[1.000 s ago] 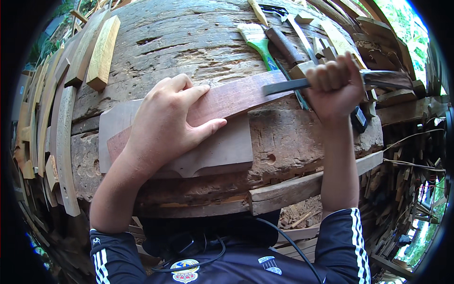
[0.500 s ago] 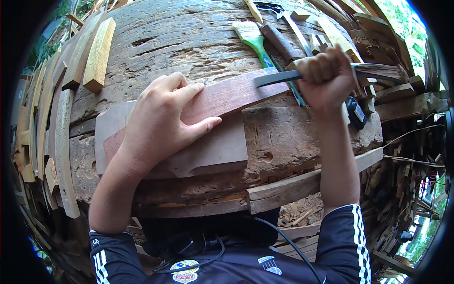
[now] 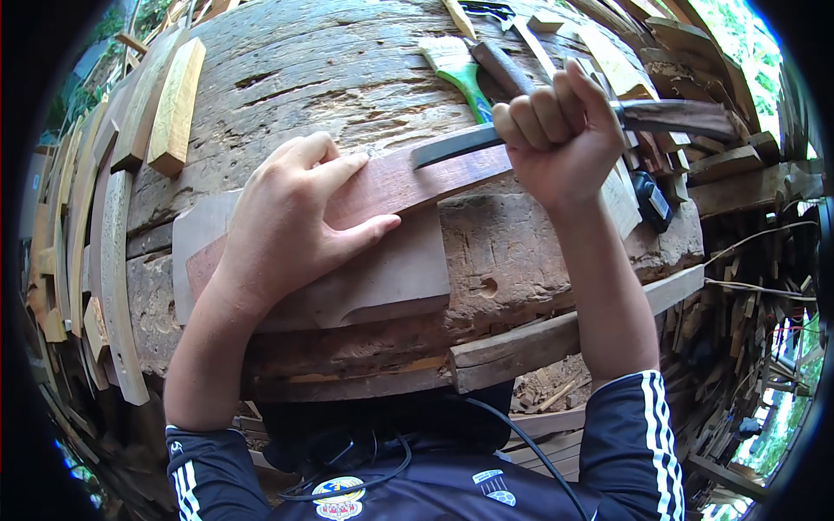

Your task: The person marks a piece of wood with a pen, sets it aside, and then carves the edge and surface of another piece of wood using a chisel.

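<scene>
My left hand (image 3: 287, 213) presses on a reddish-brown plank (image 3: 434, 187), fingers curled toward its upper edge and thumb spread along its face. The plank lies slanting across a pale, flat board (image 3: 382, 269) with a curved cutout in its near edge. My right hand (image 3: 560, 143) is closed in a fist around a long flat metal tool (image 3: 447, 148), possibly a rasp or file, with a rough wooden grip (image 3: 682, 117) sticking out to the right. The tool's left end lies over or against the plank's face, right of my left hand.
The thick weathered bench (image 3: 495, 260) holds wooden strips (image 3: 174, 108) at left, a green-handled brush (image 3: 460, 78), a dark cylindrical handle (image 3: 504, 65), a long metal tool (image 3: 534, 48) and offcuts at the back. A small black object (image 3: 651, 204) sits at right. Stacked scrap wood surrounds the bench.
My right hand has moved left and up, sliding the metal tool leftward over the plank toward my left hand. My left hand stays on the plank, shifting only slightly in view.
</scene>
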Demonstrator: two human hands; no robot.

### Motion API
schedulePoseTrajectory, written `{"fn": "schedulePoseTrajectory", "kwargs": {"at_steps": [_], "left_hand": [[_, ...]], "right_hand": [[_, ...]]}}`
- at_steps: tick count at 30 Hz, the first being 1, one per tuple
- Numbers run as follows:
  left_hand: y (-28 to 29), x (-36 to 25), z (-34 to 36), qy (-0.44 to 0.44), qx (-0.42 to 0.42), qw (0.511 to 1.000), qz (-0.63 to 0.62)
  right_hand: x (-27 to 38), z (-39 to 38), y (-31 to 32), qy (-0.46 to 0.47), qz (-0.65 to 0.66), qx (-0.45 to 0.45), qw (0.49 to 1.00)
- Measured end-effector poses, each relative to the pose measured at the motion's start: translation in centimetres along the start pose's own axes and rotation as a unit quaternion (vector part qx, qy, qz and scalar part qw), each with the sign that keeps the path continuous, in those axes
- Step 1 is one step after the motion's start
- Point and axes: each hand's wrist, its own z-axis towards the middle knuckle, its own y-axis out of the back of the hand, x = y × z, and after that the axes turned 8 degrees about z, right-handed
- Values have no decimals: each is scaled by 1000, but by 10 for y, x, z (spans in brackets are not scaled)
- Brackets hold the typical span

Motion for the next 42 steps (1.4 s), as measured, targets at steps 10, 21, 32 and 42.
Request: {"fn": "schedulePoseTrajectory", "kwargs": {"at_steps": [10, 21, 32, 42], "left_hand": [[-2, -6, 5, -6, -4, 1000, 3], [-2, -6, 6, -7, -3, 1000, 10], [22, 12, -1, 30, 82, 996, -7], [4, -4, 9, 11, -37, 998, -55]], "right_hand": [[7, 2, 28, 38, 49, -33, 998], [40, -3, 44, 38, 33, -10, 999], [54, -5, 44, 13, 55, -20, 998], [81, -4, 52, 48, 96, 9, 994]]}}
